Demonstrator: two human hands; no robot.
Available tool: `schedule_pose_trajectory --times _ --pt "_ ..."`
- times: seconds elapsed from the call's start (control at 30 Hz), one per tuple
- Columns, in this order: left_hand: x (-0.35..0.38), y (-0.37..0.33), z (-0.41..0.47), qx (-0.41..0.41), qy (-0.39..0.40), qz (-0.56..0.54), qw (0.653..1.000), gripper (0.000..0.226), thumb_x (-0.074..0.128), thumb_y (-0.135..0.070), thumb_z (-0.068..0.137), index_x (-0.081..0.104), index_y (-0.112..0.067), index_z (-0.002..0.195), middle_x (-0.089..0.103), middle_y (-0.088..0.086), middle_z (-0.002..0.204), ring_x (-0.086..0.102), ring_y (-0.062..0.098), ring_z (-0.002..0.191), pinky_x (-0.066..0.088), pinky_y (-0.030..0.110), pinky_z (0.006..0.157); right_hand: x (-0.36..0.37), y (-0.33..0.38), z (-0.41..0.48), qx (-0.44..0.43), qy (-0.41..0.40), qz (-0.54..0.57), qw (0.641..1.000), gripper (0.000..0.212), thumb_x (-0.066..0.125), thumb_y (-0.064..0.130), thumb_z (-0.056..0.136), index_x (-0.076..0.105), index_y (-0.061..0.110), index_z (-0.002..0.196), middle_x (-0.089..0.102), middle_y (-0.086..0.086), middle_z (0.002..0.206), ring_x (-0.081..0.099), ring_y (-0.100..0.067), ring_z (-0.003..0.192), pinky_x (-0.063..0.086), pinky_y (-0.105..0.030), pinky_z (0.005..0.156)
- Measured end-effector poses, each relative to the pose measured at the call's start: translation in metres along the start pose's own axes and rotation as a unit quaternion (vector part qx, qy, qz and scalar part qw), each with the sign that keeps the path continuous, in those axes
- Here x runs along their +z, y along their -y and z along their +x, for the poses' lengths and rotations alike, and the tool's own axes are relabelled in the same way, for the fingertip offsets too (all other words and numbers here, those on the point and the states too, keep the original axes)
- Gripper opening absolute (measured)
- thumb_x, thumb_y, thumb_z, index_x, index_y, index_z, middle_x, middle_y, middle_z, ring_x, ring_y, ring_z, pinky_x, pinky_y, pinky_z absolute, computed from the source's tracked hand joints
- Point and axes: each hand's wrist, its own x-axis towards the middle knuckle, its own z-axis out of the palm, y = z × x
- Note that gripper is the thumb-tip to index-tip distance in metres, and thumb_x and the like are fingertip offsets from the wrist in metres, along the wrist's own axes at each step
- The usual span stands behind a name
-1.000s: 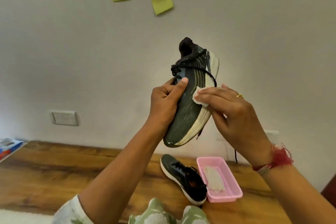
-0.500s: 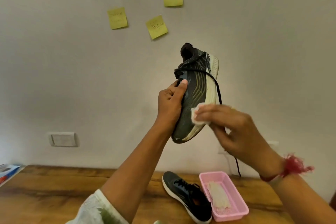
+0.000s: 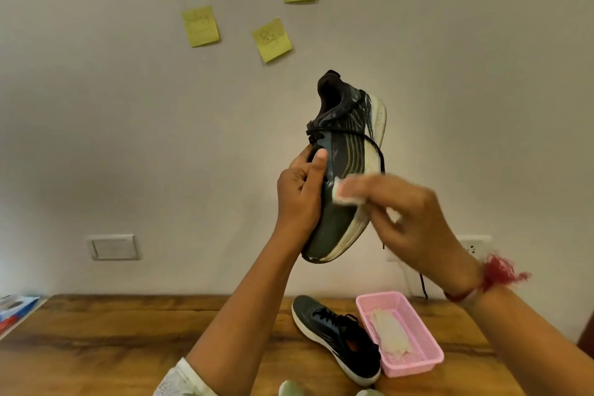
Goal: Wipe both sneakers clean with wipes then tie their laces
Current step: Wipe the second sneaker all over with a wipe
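Note:
My left hand [image 3: 300, 194] grips a dark sneaker [image 3: 345, 151] with a white sole, held up in front of the wall with its heel up and toe down. Its black lace hangs loose down the right side. My right hand [image 3: 414, 219], blurred with motion, pinches a white wipe [image 3: 345, 193] against the sneaker's side near the forefoot. The second dark sneaker [image 3: 334, 336] lies on the wooden table [image 3: 112, 341], laces loose. Right beside it stands a pink basket [image 3: 421, 328] holding white wipes [image 3: 389, 333].
Several yellow sticky notes [image 3: 271, 38] are on the wall above. A wall switch [image 3: 112, 246] sits at the left and a socket [image 3: 474, 247] at the right behind my right wrist. A blue and white packet [image 3: 14, 309] lies at the table's left edge.
My right hand has slid the wipe down the sneaker's side toward the toe and inward onto the upper. The view has tilted up, showing more sticky notes.

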Motion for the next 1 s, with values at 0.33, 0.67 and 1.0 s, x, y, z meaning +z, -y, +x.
schedule_pose_trajectory --times 0.33,0.67,1.0 --pt "-0.015 -0.001 -0.014 0.088 -0.01 0.061 0.994 0.057 0.043 -0.034 0.097 0.064 0.01 0.068 0.063 0.025 0.115 0.065 0.013 0.093 0.046 0.018 0.069 0.004 0.006 0.036 0.021 -0.029 -0.089 0.995 0.021 0.059 0.009 0.085 0.071 0.01 0.103 0.07 -0.004 0.097 0.062 -0.019 0.092 0.05 -0.031 0.082" --pt "-0.021 -0.004 -0.016 0.116 -0.021 0.073 0.99 0.057 0.043 -0.036 0.096 0.067 0.008 0.067 0.06 0.013 0.131 0.065 0.008 0.101 0.051 0.029 0.07 0.001 0.018 0.046 0.028 0.029 -0.163 0.986 0.021 0.051 0.024 0.088 0.068 0.019 0.098 0.064 0.001 0.091 0.056 -0.017 0.084 0.037 -0.033 0.073" --pt "-0.027 -0.004 -0.026 0.14 -0.07 0.084 0.984 0.067 0.045 -0.051 0.093 0.067 0.007 0.067 0.057 0.011 0.135 0.065 0.0 0.091 0.051 0.031 0.067 -0.003 0.024 0.058 0.008 0.074 -0.169 0.983 0.018 0.054 0.029 0.087 0.068 0.019 0.092 0.064 0.003 0.087 0.054 -0.014 0.081 0.035 -0.03 0.073"
